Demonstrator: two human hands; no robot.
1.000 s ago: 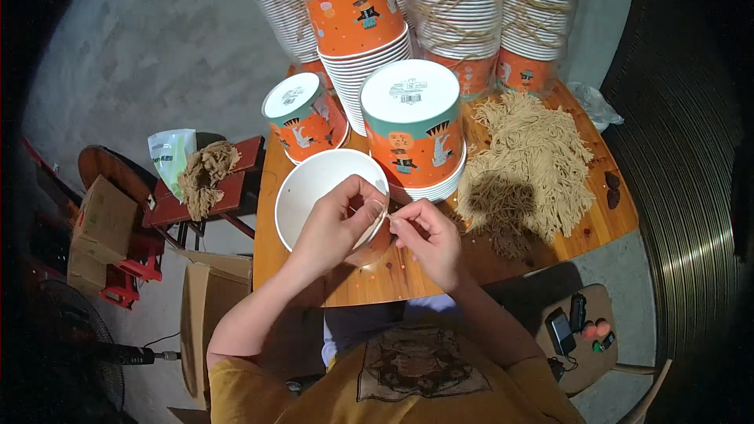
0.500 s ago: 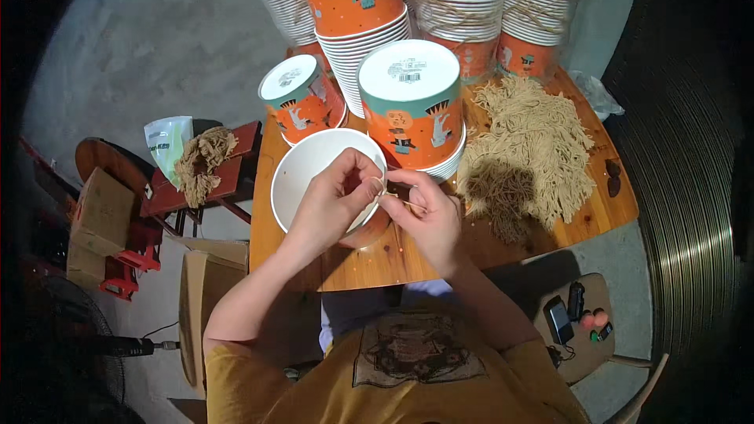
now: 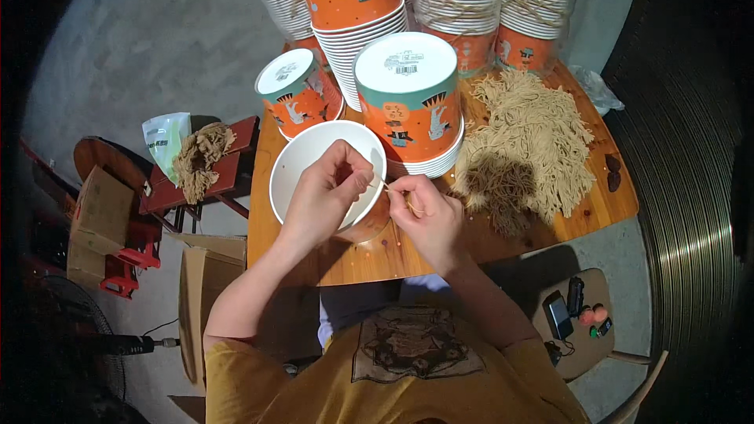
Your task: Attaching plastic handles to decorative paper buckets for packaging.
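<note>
By the far right corner of the worktop (image 3: 609, 216) we see a crumpled clear plastic bag (image 3: 597, 89), and along the right edge two small dark objects (image 3: 614, 181) whose kind we cannot tell. Beyond that edge stands ribbed metal sheeting (image 3: 695, 267). On the wooden chair (image 3: 585, 356) below, we find a smartphone (image 3: 559, 317) near the left edge, a black device (image 3: 576, 294) near the far edge and two pinkish round things (image 3: 593, 315) toward the right. Left of the worktop, we see stacked cardboard boxes (image 3: 102, 212) beside red plastic stools (image 3: 143, 248).
</note>
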